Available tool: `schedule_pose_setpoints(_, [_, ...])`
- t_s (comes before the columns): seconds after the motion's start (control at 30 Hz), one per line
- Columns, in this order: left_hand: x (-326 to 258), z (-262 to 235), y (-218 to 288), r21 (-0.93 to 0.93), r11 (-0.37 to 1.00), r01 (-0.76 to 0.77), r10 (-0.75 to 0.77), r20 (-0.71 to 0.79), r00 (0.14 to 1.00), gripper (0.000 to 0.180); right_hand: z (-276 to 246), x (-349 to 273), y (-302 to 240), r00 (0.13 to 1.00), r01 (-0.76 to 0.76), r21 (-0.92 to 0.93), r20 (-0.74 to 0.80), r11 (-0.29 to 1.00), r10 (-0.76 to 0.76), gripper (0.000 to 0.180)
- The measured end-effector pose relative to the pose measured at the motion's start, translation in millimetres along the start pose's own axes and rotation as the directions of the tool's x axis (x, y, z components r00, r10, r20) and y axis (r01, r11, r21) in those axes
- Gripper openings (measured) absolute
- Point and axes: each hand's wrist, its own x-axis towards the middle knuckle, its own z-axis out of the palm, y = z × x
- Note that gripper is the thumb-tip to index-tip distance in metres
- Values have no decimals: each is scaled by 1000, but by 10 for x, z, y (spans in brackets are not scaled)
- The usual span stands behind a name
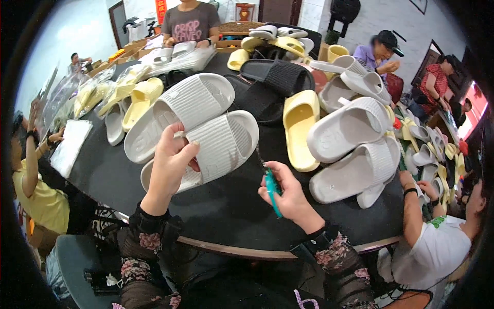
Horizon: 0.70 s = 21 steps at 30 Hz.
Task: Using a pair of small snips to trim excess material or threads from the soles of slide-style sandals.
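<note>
Holding a pair of light gray slippers [198,105], the left hand [171,164] has its thumb and fingers bent around the edges where the two slippers meet. The slippers sit side by side over the black desk [226,216], with their toes pointing away and to the right.

The right hand [290,194] is curled around a small cutting tool [271,188] with a blue-green handle. Its dark, thin tip points up, near the toe of the closer gray slipper. I cannot tell if the tip touches it.

Just to the right of the tool, a yellow slipper [297,129] lies on the desk. Next to it is a pile of gray slippers [342,172], one on top of another. Black slippers [278,74] lie farther back. On the left side, there is another yellow slipper [143,101] and a flat white bundle [71,149]. Across the desk, a person in a dark shirt [190,24] stands near more slippers.
</note>
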Motion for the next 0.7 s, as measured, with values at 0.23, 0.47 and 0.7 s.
schedule_pose_setpoints(0.23, [162, 150, -70, 119, 993, 12, -13, 14, 1000, 41, -19, 24, 32, 997, -27, -161, -70, 987, 16, 48])
schedule_pose_setpoints(0.47, [118, 118, -228, 34, 998, 45, -45, 23, 999, 43, -8, 30, -85, 985, -163, -196, 18, 967, 170, 47])
schedule_pose_setpoints(0.7, [87, 95, -267, -12, 999, 49, -49, 18, 999, 45, -15, 10, -42, 991, -129, -223, -4, 966, 131, 47])
